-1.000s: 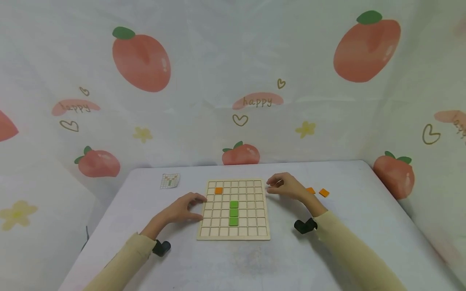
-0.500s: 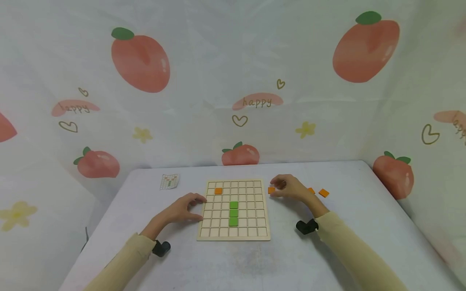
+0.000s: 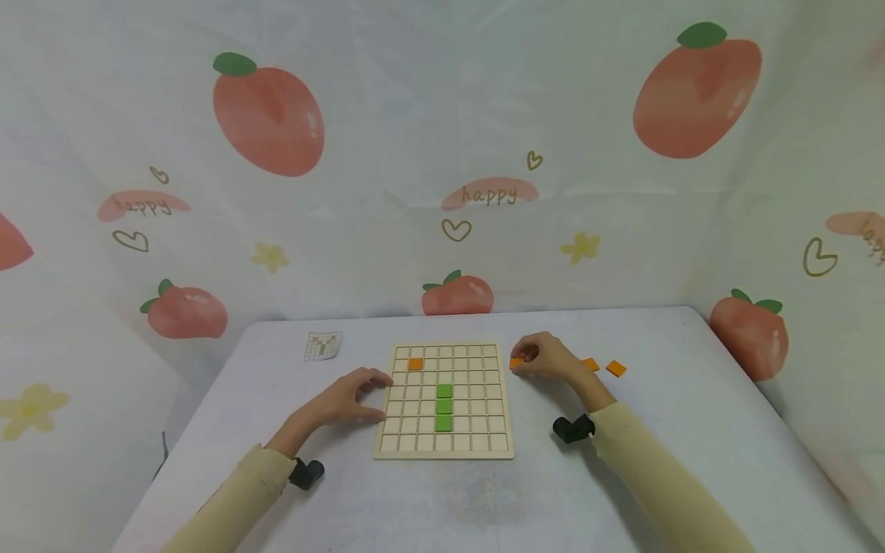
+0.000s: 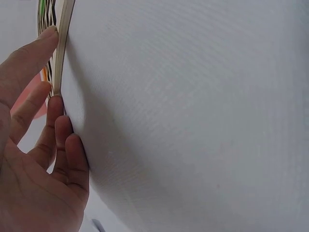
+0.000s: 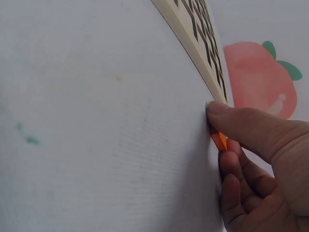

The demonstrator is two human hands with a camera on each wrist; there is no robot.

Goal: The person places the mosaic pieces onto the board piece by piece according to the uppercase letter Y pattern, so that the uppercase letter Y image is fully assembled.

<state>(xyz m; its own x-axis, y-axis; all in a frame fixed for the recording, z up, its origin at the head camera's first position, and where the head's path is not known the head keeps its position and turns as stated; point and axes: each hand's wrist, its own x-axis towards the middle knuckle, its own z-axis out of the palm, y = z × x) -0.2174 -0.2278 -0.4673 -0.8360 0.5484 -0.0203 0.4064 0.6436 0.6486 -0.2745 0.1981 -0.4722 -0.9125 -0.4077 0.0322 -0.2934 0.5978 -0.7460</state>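
A pale wooden grid board [image 3: 478, 452] lies on the white table. One orange square tile [image 3: 415, 364] sits in its upper left, and green tiles [image 3: 444, 407] form a column near its middle. At the board's left edge, my left hand [image 3: 349, 398] rests with thumb and fingers spread; the left wrist view shows the thumb and fingertips touching the rim [image 4: 61, 53]. Just right of the board, my right hand [image 3: 546, 359] pinches another orange tile [image 5: 219, 140] between thumb and fingers, low at the tabletop. The fingers partly hide that tile.
Two more orange tiles lie right of my right hand, one [image 3: 590, 364] partly behind the wrist and one [image 3: 616, 369] farther right. A small paper card with a printed grid pattern [image 3: 322, 346] lies at the back left. A fruit-print cloth [image 3: 373, 253] hangs behind the table.
My right hand has shifted slightly right from the board's edge, bringing an orange tile into view, and its fingers have closed on that tile. My left hand has stayed in place.
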